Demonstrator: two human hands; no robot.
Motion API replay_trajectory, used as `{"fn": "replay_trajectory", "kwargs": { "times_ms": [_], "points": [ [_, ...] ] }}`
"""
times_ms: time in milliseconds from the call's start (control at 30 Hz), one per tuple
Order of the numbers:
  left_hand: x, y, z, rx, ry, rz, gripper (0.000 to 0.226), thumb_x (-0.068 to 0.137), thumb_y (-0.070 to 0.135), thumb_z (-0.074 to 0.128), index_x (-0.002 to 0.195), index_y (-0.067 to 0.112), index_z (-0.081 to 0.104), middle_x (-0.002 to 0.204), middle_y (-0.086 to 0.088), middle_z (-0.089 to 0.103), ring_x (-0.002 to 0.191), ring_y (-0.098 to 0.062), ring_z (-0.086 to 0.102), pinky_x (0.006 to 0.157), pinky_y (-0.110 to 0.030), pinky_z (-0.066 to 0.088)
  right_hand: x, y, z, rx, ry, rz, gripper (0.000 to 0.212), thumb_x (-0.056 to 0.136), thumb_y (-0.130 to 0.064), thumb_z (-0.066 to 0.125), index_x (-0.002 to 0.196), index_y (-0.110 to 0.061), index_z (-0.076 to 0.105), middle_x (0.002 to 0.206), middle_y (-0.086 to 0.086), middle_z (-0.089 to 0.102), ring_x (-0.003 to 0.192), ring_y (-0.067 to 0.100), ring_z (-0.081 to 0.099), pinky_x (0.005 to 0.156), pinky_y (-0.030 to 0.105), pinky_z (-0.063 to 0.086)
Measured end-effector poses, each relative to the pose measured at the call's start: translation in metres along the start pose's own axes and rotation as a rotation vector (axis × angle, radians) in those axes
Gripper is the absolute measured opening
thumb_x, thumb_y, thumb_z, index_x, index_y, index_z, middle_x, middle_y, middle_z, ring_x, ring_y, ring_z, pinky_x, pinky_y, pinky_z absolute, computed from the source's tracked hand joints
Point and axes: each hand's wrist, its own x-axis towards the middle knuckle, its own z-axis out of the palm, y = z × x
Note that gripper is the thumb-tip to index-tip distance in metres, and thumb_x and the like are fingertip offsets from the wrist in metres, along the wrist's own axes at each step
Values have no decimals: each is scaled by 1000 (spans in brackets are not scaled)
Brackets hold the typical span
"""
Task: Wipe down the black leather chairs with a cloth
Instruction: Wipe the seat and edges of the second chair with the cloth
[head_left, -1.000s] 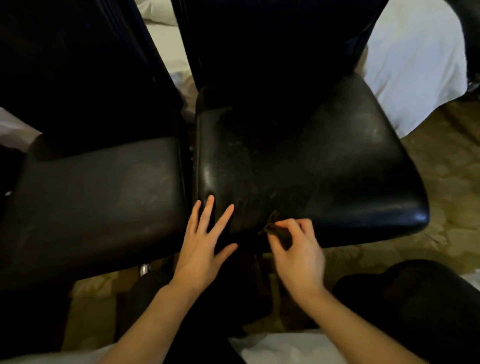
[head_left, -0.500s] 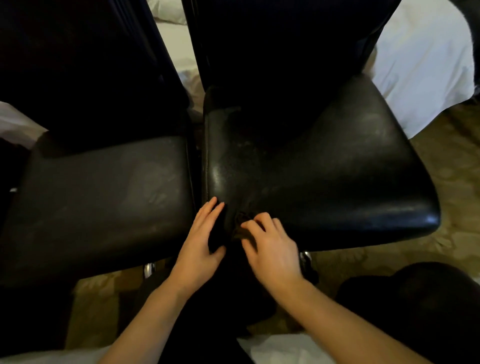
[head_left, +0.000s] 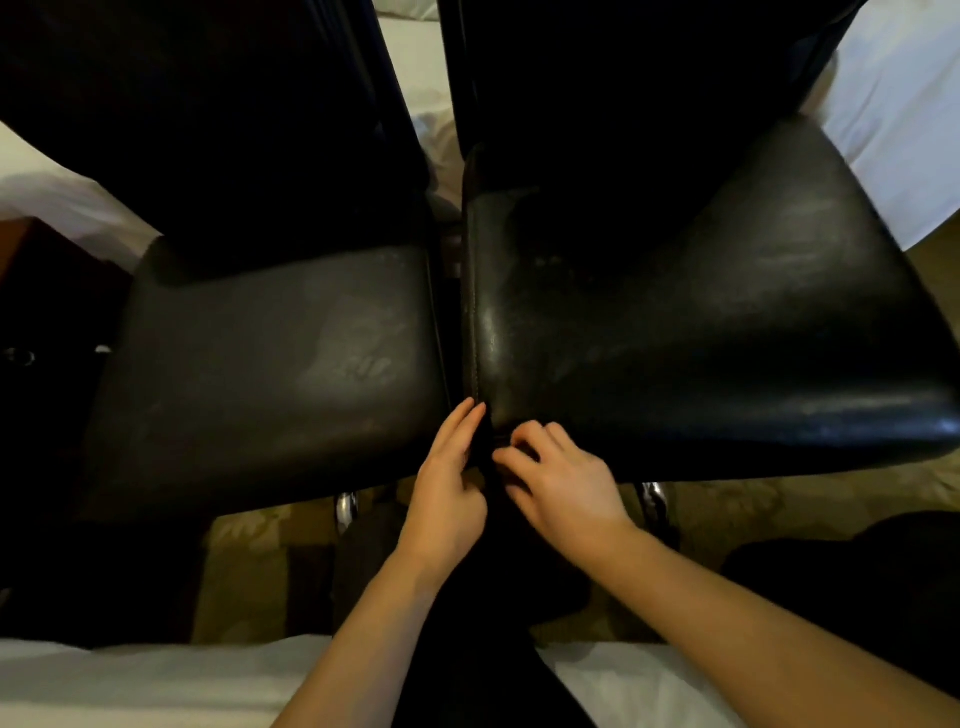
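Note:
Two black leather chairs stand side by side, the left chair (head_left: 270, 374) and the right chair (head_left: 701, 353). Both hands meet at the front left corner of the right chair's seat. A dark cloth (head_left: 487, 451), hard to tell from the leather, lies bunched between them on that corner. My left hand (head_left: 447, 488) lies with its fingers along the seat's left edge and holds the cloth against its thumb. My right hand (head_left: 561, 483) has its fingers curled and pinches the cloth from the right.
White bedding (head_left: 893, 119) lies behind the chairs at the right and also white bedding (head_left: 130, 680) along the bottom. Chrome chair legs (head_left: 345, 506) stand on a patterned carpet (head_left: 727, 499). A dark wooden cabinet (head_left: 31, 322) is at the far left.
My right hand slid left along the front edge with the cloth to the seat's corner. My left hand closed its spread fingers and came against the cloth. The view tilted slightly.

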Motion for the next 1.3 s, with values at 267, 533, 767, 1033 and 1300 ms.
{"fn": "replay_trajectory", "kwargs": {
  "times_ms": [267,533,767,1033,1300],
  "points": [
    [-1,3,11,-149,51,-90,99,75,-32,46,156,23,27,159,5,30,136,5,36,111,-11,32,38,16,-31,45,213,379,36,88,-33,63,122,-24,59,119,-1,48,108,16,50,73,29,53],
    [-4,1,5,-93,51,-27,86,88,-18,51,150,38,33,151,19,37,140,8,33,119,-18,28,0,3,-32,109,-127,2,38,94,-35,54,132,-32,51,130,-9,39,118,9,43,91,26,49],
    [-18,68,35,-403,32,-50,43,87,54,68,127,42,60,126,20,65,122,4,57,100,-19,46,-12,35,-92,675,241,504,65,79,-33,76,131,-47,40,122,-30,41,112,-11,49,88,9,45],
    [-3,128,49,-555,-24,-101,27,95,29,63,122,22,67,112,4,75,107,-11,70,98,-37,56,-12,35,-116,983,216,508,67,82,-22,73,133,-50,41,122,-22,58,112,-8,56,86,13,51],
    [22,82,34,-417,289,-74,23,102,15,55,115,28,69,105,8,75,102,-7,70,89,-27,56,37,38,-96,344,76,260,42,93,-39,56,135,-40,47,123,-26,39,111,-5,47,97,23,47]
  ]
}}
